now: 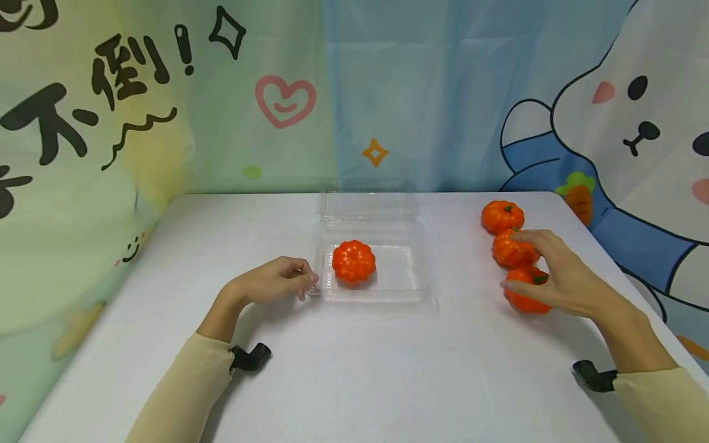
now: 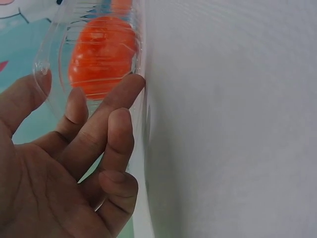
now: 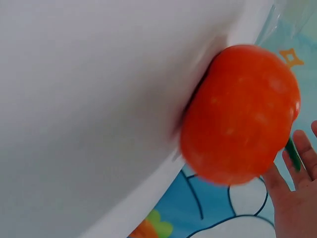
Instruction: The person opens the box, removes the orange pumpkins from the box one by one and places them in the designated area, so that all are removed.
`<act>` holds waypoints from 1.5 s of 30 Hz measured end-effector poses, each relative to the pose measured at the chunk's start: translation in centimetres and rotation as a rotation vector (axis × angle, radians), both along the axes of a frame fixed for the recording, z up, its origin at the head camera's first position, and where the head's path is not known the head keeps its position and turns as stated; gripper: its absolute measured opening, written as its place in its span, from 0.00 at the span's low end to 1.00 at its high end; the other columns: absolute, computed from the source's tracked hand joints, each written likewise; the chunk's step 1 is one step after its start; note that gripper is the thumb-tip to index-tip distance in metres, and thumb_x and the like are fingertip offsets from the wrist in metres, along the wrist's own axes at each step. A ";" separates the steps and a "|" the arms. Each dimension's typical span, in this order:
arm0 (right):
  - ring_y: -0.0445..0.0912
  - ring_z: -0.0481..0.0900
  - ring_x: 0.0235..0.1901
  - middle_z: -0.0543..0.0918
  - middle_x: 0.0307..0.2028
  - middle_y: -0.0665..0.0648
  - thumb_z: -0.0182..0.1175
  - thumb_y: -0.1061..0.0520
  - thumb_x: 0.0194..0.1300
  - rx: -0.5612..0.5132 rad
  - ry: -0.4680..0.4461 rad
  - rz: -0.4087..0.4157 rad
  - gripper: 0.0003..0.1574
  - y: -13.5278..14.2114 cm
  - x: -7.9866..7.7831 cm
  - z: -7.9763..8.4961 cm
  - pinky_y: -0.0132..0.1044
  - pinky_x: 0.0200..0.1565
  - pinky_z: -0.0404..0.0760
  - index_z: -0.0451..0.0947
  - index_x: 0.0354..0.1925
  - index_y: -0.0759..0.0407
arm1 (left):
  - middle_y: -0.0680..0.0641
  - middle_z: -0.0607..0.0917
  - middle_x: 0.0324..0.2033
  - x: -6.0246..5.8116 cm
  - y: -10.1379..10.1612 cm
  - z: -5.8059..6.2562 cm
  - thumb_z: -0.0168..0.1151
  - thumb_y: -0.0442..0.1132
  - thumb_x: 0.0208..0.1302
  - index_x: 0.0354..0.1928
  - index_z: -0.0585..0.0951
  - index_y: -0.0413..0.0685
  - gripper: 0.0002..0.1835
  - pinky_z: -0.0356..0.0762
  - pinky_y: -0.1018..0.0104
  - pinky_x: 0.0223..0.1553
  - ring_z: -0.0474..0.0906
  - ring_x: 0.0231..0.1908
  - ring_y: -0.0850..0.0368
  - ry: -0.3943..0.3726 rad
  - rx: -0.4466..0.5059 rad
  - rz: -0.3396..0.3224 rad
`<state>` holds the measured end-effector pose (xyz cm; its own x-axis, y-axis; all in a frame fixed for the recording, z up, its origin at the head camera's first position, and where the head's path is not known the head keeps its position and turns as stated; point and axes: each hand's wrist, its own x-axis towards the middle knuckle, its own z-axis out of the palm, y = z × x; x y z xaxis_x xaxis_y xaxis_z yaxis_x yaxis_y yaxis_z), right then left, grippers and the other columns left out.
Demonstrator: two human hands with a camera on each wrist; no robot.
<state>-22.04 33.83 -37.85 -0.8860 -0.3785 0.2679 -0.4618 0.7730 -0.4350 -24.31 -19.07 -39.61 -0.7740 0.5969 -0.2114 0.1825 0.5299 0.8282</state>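
My left hand (image 1: 282, 278) pinches the near left corner of a clear plastic clamshell box (image 1: 399, 267), whose lid stands back behind it. In the left wrist view, the thumb and fingertips lie at the box's rim and side wall. One small, shiny, ribbed orange pumpkin (image 1: 353, 263) sits inside the box, left of centre. Over on the right, my right hand (image 1: 559, 280) spreads thumb and fingers above the nearest pumpkin (image 1: 526, 298), which has a green stem. A middle pumpkin (image 1: 509, 249) is partly covered by the fingers. In the right wrist view, the fingers lie beyond a pumpkin (image 3: 242, 114).
Another orange pumpkin (image 1: 502, 216) stands at the far end of the row on the right. Everything rests on a white table (image 1: 388, 375). A printed cloth backdrop (image 1: 432, 92) hangs behind the table's far edge.
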 end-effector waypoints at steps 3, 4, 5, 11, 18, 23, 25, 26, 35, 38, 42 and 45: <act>0.62 0.68 0.60 0.70 0.63 0.65 0.82 0.55 0.49 -0.013 0.009 0.026 0.52 -1.1 -0.7 0.1 0.71 0.52 0.72 0.67 0.67 0.60 | 0.43 0.87 0.33 0.1 -0.1 -0.1 0.55 0.44 0.78 0.46 0.82 0.43 0.13 0.69 0.59 0.45 0.77 0.41 0.50 0.001 0.005 -0.001; 0.61 0.68 0.61 0.70 0.64 0.64 0.81 0.55 0.50 -0.019 0.003 0.024 0.51 -1.5 -0.9 0.1 0.73 0.53 0.71 0.68 0.68 0.59 | 0.43 0.88 0.33 0.1 -0.1 -0.1 0.55 0.44 0.78 0.46 0.82 0.43 0.13 0.69 0.59 0.46 0.77 0.41 0.50 -0.001 0.007 0.000; 0.62 0.67 0.62 0.70 0.64 0.64 0.81 0.55 0.51 -0.021 -0.001 0.025 0.50 -1.8 -1.0 0.2 0.74 0.54 0.71 0.68 0.68 0.59 | 0.44 0.88 0.34 0.1 -0.1 -0.1 0.55 0.44 0.78 0.46 0.82 0.43 0.13 0.70 0.58 0.47 0.78 0.41 0.50 -0.003 0.009 -0.001; 0.64 0.64 0.66 0.69 0.68 0.65 0.78 0.52 0.56 -0.028 -0.013 0.035 0.48 -3.8 -1.6 0.5 0.77 0.56 0.67 0.67 0.70 0.56 | 0.44 0.88 0.35 0.2 -0.1 -0.1 0.55 0.45 0.78 0.46 0.82 0.44 0.12 0.71 0.58 0.48 0.80 0.40 0.49 -0.002 0.010 -0.004; 0.59 0.65 0.67 0.72 0.67 0.60 0.76 0.51 0.60 -0.055 -0.002 0.078 0.42 -6.3 -2.9 0.5 0.73 0.60 0.66 0.70 0.68 0.53 | 0.43 0.87 0.34 0.0 -0.1 0.1 0.55 0.44 0.78 0.45 0.82 0.44 0.12 0.70 0.60 0.46 0.78 0.39 0.50 0.010 0.009 -0.006; 0.55 0.69 0.66 0.75 0.65 0.56 0.76 0.53 0.59 -0.074 0.045 0.147 0.40 -8.1 -3.7 0.2 0.66 0.62 0.69 0.73 0.67 0.52 | 0.43 0.87 0.34 -0.2 0.0 0.0 0.55 0.44 0.78 0.45 0.82 0.44 0.12 0.70 0.58 0.47 0.78 0.40 0.50 0.009 0.013 -0.005; 0.53 0.71 0.64 0.76 0.63 0.54 0.76 0.54 0.59 -0.078 0.064 0.168 0.39 -8.9 -3.9 0.2 0.63 0.61 0.72 0.73 0.66 0.52 | 0.43 0.87 0.34 -0.3 0.0 -0.1 0.55 0.45 0.77 0.45 0.82 0.44 0.12 0.70 0.58 0.48 0.78 0.41 0.50 0.004 0.013 -0.003; 0.52 0.72 0.63 0.76 0.63 0.54 0.76 0.54 0.59 -0.081 0.072 0.180 0.39 -9.3 -4.1 0.1 0.61 0.60 0.73 0.73 0.66 0.52 | 0.44 0.87 0.34 -0.3 0.0 -0.1 0.56 0.45 0.77 0.45 0.82 0.44 0.12 0.69 0.58 0.47 0.78 0.41 0.50 0.000 0.010 0.001; 0.53 0.76 0.58 0.78 0.60 0.57 0.77 0.55 0.58 -0.107 0.121 0.242 0.38 -12.1 -6.0 0.0 0.56 0.57 0.77 0.75 0.65 0.56 | 0.44 0.87 0.33 -0.3 -0.2 -0.3 0.56 0.47 0.77 0.45 0.82 0.44 0.14 0.69 0.58 0.47 0.78 0.41 0.50 0.011 0.004 0.003; 0.54 0.77 0.57 0.79 0.59 0.58 0.77 0.56 0.58 -0.113 0.142 0.268 0.38 -12.6 -6.3 -0.1 0.57 0.57 0.77 0.75 0.64 0.57 | 0.44 0.87 0.34 -0.3 0.0 -0.3 0.56 0.46 0.77 0.45 0.82 0.44 0.13 0.70 0.58 0.47 0.78 0.40 0.50 0.017 0.015 -0.003; 0.55 0.78 0.57 0.79 0.59 0.58 0.76 0.57 0.58 -0.134 0.149 0.296 0.38 -13.3 -6.5 -0.3 0.58 0.57 0.77 0.75 0.64 0.58 | 0.45 0.87 0.34 -0.2 0.0 -0.2 0.56 0.45 0.77 0.45 0.82 0.44 0.13 0.70 0.58 0.47 0.79 0.40 0.49 0.010 0.017 0.001; 0.54 0.77 0.58 0.79 0.60 0.57 0.76 0.55 0.59 -0.139 0.124 0.305 0.38 -14.1 -6.7 -0.4 0.58 0.58 0.77 0.74 0.65 0.56 | 0.44 0.87 0.34 -0.2 -0.3 -0.1 0.55 0.45 0.77 0.45 0.82 0.44 0.13 0.70 0.58 0.47 0.78 0.40 0.49 0.005 0.006 0.005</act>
<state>-28.78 19.73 -38.27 -0.6956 -0.5725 0.4340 -0.7178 0.5288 -0.4529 -24.47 -19.34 -39.70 -0.7781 0.5940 -0.2043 0.1836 0.5261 0.8304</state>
